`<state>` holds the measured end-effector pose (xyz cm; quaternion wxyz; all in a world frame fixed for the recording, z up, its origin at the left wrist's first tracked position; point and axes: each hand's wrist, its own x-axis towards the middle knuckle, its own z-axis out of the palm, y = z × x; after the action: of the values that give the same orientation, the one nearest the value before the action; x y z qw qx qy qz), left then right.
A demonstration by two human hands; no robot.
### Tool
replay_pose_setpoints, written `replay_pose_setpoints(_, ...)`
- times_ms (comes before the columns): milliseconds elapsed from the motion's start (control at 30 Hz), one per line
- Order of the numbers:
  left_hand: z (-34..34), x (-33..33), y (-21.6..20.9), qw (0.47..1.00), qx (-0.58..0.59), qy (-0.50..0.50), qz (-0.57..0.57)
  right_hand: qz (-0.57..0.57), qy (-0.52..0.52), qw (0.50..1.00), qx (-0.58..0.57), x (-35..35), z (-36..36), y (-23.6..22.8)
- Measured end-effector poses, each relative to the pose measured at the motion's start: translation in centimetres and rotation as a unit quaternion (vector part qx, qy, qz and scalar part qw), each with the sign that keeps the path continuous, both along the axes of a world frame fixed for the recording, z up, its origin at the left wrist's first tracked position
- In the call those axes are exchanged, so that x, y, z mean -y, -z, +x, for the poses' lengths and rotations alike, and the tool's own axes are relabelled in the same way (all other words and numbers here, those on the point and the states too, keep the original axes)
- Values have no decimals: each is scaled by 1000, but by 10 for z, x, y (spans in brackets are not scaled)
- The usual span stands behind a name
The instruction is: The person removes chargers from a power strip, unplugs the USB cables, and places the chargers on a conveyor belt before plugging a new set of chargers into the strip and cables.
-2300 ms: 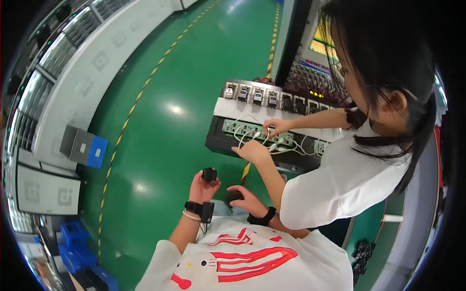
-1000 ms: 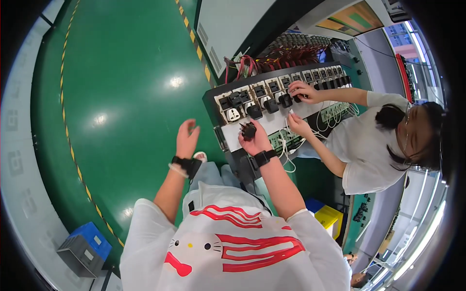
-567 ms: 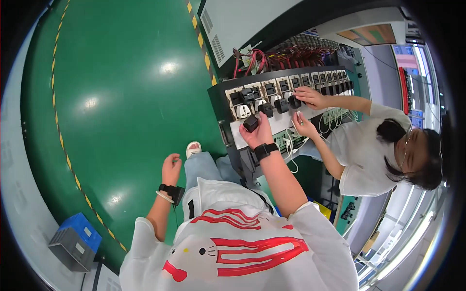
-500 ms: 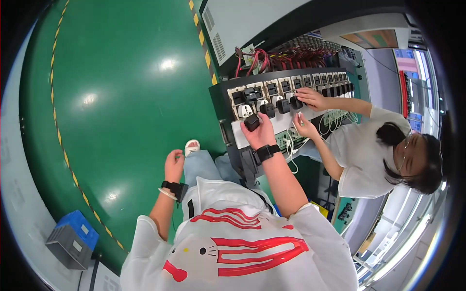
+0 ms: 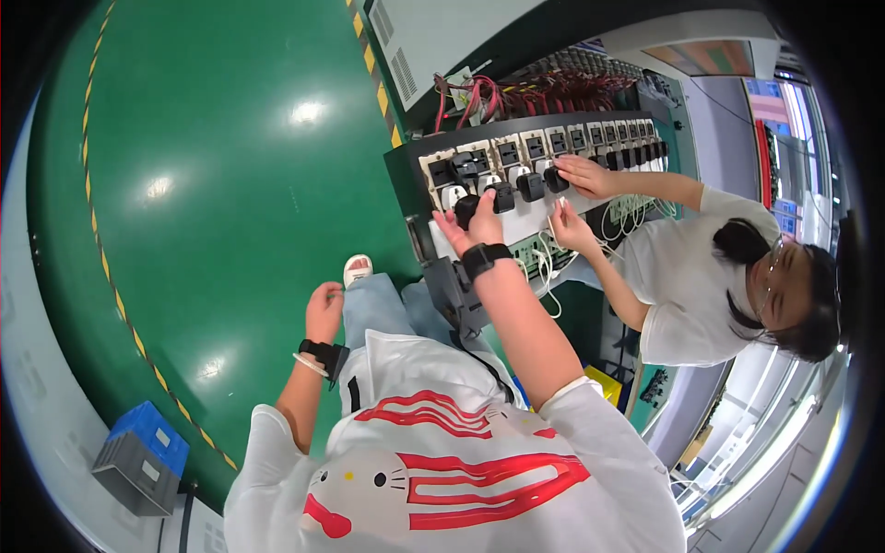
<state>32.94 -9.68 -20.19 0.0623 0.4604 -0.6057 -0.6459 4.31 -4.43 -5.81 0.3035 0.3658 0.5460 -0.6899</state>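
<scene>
My right hand (image 5: 477,229) reaches to the near end of a long socket panel (image 5: 452,138) and grips a black power adapter (image 5: 467,211) at a white socket; whether its pins are inside is hidden. Right beside it, another black plug-in adapter (image 5: 501,196) sits in the lower row. A black plug (image 5: 465,167) stands in the upper row. By my thigh hangs my left hand (image 5: 323,311), empty, its fingers loosely bent and apart. Farther along the panel, a co-worker's hand (image 5: 586,177) touches a black adapter (image 5: 555,179), and their other hand (image 5: 573,228) holds a white cable end.
The co-worker (image 5: 687,276) stands at the panel's right side. White cables (image 5: 546,267) hang below it. Red wires (image 5: 484,97) bunch behind it, next to a grey cabinet (image 5: 433,41). Blue and grey crates (image 5: 143,456) stand at far left, beyond a yellow-black floor line (image 5: 124,318).
My right hand has pushed the black adapter up against the socket at the panel's near end. The whole view has shifted slightly. The co-worker's hands stay at about the same adapter.
</scene>
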Motion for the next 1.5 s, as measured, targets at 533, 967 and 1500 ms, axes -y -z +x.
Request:
replay_pose_setpoints(533,-65,-7,-34,998,-51,37,16,408,-455,689,-389,-19,3,-4)
replay_pose_setpoints(967,-79,-4,-48,966,-22,235,-109,405,-438,577,-557,-52,33,-7)
replay_pose_setpoints(1500,-223,5,-99,959,-175,57,-215,82,-327,894,-295,-148,10,-82)
